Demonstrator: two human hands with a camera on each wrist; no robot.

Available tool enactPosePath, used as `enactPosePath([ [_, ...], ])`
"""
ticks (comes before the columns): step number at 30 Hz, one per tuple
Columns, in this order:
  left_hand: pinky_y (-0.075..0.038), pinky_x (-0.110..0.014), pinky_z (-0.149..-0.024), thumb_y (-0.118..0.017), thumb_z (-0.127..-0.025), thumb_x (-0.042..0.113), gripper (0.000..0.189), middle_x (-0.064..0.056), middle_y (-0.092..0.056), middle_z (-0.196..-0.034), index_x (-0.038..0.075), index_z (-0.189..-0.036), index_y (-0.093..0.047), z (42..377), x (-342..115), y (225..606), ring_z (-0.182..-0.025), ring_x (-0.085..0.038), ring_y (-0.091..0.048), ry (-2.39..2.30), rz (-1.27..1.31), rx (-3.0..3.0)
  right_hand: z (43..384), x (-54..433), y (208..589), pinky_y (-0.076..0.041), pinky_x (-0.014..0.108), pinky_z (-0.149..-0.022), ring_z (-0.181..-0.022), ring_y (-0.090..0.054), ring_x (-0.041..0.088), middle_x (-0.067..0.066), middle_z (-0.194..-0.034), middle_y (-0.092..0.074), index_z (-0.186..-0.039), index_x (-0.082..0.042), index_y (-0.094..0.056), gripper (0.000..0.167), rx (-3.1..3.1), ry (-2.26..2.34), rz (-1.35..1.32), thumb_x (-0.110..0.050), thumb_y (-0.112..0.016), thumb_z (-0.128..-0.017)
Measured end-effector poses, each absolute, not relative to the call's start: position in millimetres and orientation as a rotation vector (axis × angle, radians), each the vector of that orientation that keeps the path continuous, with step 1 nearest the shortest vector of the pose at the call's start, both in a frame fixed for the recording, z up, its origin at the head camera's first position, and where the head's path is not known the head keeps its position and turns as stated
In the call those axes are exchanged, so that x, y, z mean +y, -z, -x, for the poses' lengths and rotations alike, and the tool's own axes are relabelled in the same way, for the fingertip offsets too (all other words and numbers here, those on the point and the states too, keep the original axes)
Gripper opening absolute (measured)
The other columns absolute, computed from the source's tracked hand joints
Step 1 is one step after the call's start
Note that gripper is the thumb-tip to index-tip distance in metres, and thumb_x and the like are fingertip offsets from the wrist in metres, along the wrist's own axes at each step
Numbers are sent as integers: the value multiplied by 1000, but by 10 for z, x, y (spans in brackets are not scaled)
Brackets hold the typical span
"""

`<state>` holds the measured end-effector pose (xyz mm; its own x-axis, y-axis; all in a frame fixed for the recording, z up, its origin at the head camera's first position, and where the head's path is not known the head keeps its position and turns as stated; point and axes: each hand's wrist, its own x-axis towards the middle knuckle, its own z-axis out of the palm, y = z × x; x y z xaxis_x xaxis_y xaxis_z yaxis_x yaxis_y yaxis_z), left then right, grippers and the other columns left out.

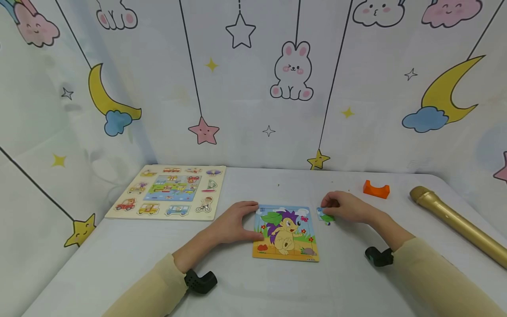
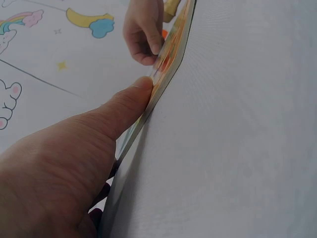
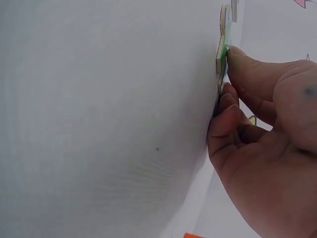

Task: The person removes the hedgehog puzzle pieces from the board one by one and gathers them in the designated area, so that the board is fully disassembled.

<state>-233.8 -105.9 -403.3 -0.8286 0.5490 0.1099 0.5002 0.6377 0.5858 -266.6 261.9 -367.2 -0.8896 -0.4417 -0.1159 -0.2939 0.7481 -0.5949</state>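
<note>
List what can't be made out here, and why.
Head: handle end of the gold microphone, cut by the right edge.
Head: part of the loose puzzle piece, covered by the right hand.
Head: corner print on the hedgehog puzzle, too small to read.
Left wrist: fingers of the left hand, mostly behind its palm.
Right wrist: most of the orange block, below the bottom edge.

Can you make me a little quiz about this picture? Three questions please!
1. Which animal is on the puzzle board touched by the left hand?
A) cat
B) hedgehog
C) duck

2. True or false: in the head view, the gold microphone lies left of the orange block.

3. Which hand touches the loose puzzle piece?

Key:
1. B
2. False
3. The right hand
</note>
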Motion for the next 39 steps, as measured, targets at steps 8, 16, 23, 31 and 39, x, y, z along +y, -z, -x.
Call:
enactPosePath([
  [8, -30, -44, -117, -83, -80, 48, 86, -6, -44, -154, 5, -147, -52, 2330, -1060, 4023, -145, -28, -34, -968, -882, 2761, 2666, 2609, 3592, -52, 33, -82, -92, -54, 22, 4, -98, -61, -112, -3, -63, 21, 2698, 826, 559, -18, -69, -97],
  [16, -30, -44, -117, -83, -79, 48, 86, -6, -44, -154, 5, -147, -52, 2338, -1069, 4047, -145, -29, -34, -967, -884, 2766, 2697, 2525, 3456, -54, 32, -83, -99, -57, 25, 6, -107, -62, -124, 0, -62, 34, 2718, 898, 561, -22, -67, -99],
  [23, -30, -44, -117, -83, -79, 49, 87, -6, -44, -154, 6, -147, -52, 2348, -1068, 4054, -145, -28, -34, -969, -892, 2763, 2647, 2346, 3387, -55, 34, -86, -104, -61, 27, 9, -115, -64, -129, 2, -60, 40, 2657, 1009, 651, -24, -67, -99],
  [31, -29, -45, -117, -83, -79, 50, 87, -6, -44, -154, 5, -147, -52, 2338, -1063, 4058, -145, -29, -34, -991, -876, 2750, 2587, 2037, 3400, -55, 39, -91, -108, -60, 27, 10, -118, -64, -131, 2, -59, 44, 2611, 1065, 703, -25, -69, -98],
  [39, -30, -46, -117, -83, -78, 52, 88, -5, -44, -154, 6, -147, -52, 2353, -1065, 4076, -144, -28, -35, -996, -873, 2753, 2533, 1785, 3469, -56, 38, -88, -105, -60, 25, 12, -120, -63, -131, 1, -58, 46, 2565, 1031, 750, -26, -72, -96],
])
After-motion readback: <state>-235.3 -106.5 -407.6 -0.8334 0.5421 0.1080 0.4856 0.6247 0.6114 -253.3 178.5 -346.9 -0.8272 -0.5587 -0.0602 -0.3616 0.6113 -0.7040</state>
